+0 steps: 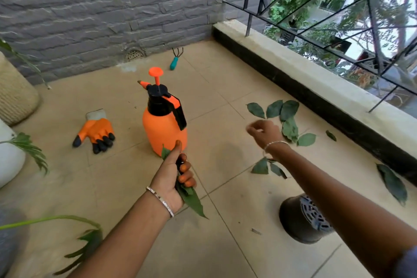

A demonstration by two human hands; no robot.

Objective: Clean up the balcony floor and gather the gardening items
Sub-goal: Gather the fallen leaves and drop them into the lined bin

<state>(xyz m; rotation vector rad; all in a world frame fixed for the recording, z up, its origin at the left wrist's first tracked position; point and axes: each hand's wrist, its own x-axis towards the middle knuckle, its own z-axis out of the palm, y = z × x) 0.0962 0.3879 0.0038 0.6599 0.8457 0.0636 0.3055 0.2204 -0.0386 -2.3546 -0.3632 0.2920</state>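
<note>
The left hand (173,176) was clamped around a bunch of long green leaves (191,201), thumb raised, with the leaf tips sticking out below the palm. The right hand (264,133) hung above the beige tiled balcony floor (214,88), its fingers loosely curled and gripping nothing that could be seen. A cluster of loose dark green leaves (288,119) lay on the floor just beyond the right hand, and a pair of smaller leaves (261,167) lay beneath its wrist. An orange plastic pump spray bottle with a black cap (164,128) stood upright just beyond the left hand. An orange gardening glove with black claw tips (97,133) lay left of the left hand. A teal-handled hand rake (174,61) lay well beyond both hands, near the wall. A black plastic pot (297,219) lay on its side under the right forearm.
</note>
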